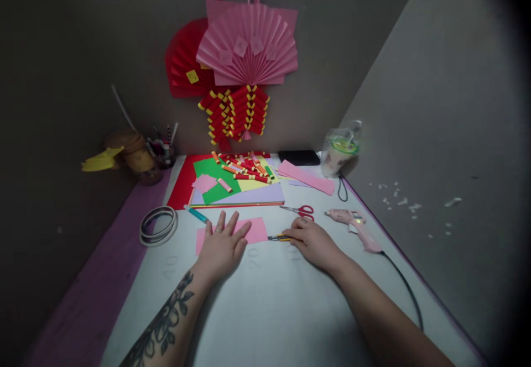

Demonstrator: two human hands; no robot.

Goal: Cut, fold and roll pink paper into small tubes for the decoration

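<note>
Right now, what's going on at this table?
A person works with two bare hands. The left hand lies spread on a pink paper rectangle, while the right hand holds a slim yellow-and-black craft knife, its blade at the paper's right edge. Just beyond lie red-handled metal scissors, with a pale pink glue gun off to the right. Farther back, small coloured paper rolls lie on stacked coloured sheets.

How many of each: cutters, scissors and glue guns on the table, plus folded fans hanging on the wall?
cutter: 1, at the right hand
scissors: 1 pair
glue gun: 1
folded fans: 2, a pink fan and a partly hidden red fan
Total: 5
</note>
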